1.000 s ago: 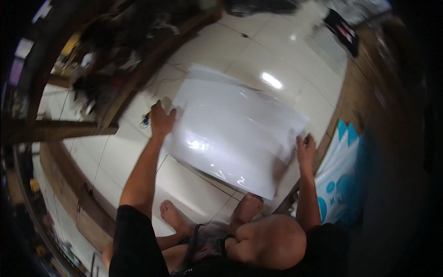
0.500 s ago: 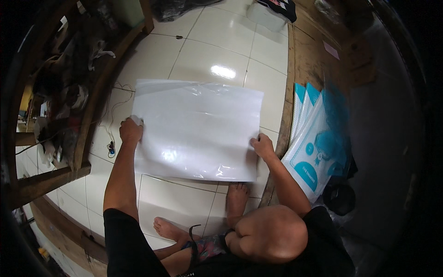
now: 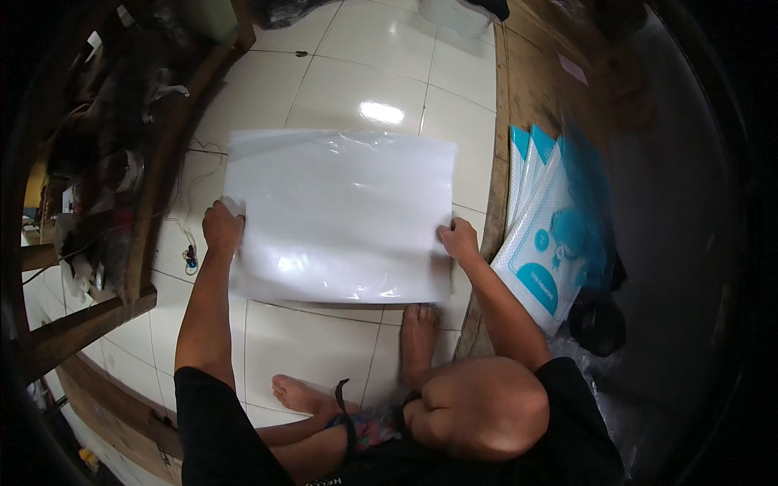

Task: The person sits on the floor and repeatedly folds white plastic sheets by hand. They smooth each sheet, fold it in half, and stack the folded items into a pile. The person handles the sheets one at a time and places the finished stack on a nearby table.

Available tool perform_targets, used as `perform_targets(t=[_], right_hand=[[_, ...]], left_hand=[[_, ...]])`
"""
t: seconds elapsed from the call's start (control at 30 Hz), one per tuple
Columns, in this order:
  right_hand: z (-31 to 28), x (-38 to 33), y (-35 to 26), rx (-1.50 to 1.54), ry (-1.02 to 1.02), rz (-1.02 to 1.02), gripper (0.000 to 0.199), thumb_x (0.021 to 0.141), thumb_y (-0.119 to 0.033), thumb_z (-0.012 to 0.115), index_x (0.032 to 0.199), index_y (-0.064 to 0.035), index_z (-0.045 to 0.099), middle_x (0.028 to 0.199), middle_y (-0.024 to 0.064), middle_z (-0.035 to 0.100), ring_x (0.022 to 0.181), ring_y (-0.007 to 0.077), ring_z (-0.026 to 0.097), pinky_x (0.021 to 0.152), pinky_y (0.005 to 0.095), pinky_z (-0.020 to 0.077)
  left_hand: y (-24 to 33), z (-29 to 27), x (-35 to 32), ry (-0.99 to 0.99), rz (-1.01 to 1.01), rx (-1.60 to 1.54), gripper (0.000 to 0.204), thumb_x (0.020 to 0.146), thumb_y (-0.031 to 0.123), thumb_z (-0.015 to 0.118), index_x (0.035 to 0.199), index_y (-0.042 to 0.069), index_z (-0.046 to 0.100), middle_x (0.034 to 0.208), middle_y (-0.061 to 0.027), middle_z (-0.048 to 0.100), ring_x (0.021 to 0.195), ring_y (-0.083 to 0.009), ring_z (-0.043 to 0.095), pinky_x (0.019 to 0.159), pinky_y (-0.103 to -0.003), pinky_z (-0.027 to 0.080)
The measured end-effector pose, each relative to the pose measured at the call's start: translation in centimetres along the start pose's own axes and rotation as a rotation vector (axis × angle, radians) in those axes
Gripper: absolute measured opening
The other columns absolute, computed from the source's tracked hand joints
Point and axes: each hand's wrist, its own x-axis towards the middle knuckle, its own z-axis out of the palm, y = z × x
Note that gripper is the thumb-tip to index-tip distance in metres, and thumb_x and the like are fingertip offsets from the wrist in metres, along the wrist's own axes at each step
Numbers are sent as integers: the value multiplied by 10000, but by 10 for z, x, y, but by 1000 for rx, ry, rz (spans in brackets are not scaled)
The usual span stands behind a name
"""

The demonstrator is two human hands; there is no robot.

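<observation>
A wide white sheet [image 3: 344, 215], glossy and wrinkled like plastic film, stretches across the tiled floor in front of me. It seems to be several layers, with slightly uneven top edges. My left hand [image 3: 222, 229] grips its left edge, the thumb on top and the fingers curled. At the opposite edge, my right hand [image 3: 459, 240] pinches the sheet between thumb and fingers. The fingertips under the film are hidden on both sides.
White plastic bags with turquoise print [image 3: 543, 243] lie fanned out on a wooden platform [image 3: 519, 69] at the right. A cluttered wooden rack [image 3: 142, 235] stands at the left, with thin cords [image 3: 190, 255] beside it. My bare foot [image 3: 420, 340] is close to the sheet's near edge.
The whole view has shifted slightly, so floor, sheet and bags all appear a little higher and further left. Both hands keep their hold on the sheet's edges.
</observation>
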Motion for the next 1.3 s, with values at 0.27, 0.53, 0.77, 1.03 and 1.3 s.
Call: perform_targets(t=[0.27,0.53,0.77,1.03,1.3], right_hand=[[2,-4,-8,-58,43,13,264,766,-174,654,877,60,602,947,275,630,927,416,608,830,454,472],[4,-7,-1,-122,71,-81,271,759,-168,656,875,69,595,933,284,624,931,428,598,838,464,467],[5,-3,4,-93,78,-126,297,773,-201,658,884,69,602,893,265,634,892,399,616,801,439,473],[-47,57,-27,-172,249,-448,477,792,-194,666,1169,55,511,1133,270,545,1049,415,532,916,446,438],[-52,153,-150,-531,-378,-651,384,814,-91,526,1187,-2,518,1198,217,562,1135,361,537,922,461,448]], left_hand=[[0,0,-3,24,12,-54,375,717,183,725,964,-51,570,952,-252,633,889,-393,634,825,-423,522],[6,-3,-7,11,29,-17,326,730,180,712,945,-42,610,950,-230,642,912,-377,627,839,-425,509],[-2,3,-1,6,31,-37,334,736,204,709,943,-41,617,950,-223,644,922,-379,623,851,-433,498],[8,-15,-93,583,-191,-574,365,841,243,630,966,-86,533,958,-205,556,896,-333,528,845,-409,418],[175,60,-297,-367,-1161,-1605,211,932,232,525,1015,39,518,889,-55,485,760,-147,448,691,-312,412]])
